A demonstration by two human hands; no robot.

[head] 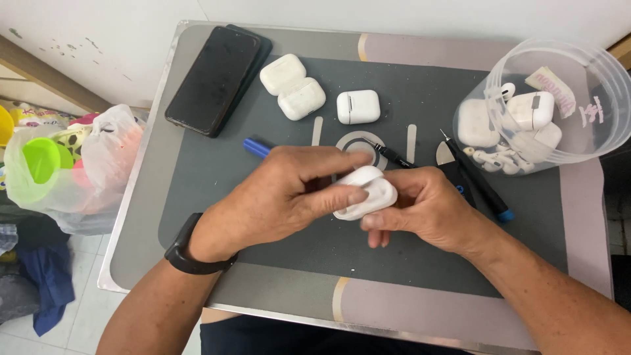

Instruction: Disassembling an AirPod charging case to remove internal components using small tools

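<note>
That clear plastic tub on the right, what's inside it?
The clear plastic tub holds several white earbud charging cases, loose white earbuds and a small white-and-pink packet. Whatever lies beneath the pile is covered, so the exact count is unclear.

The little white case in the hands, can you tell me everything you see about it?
The little white case is smooth, glossy plastic with rounded corners, like the other earbud cases on the mat. It is held above the mat, tilted, between both hands. The left hand grips it, thumb pressing its front, while the right hand supports its other side. Fingers cover part of it, so whether the lid is open cannot be told.
</note>
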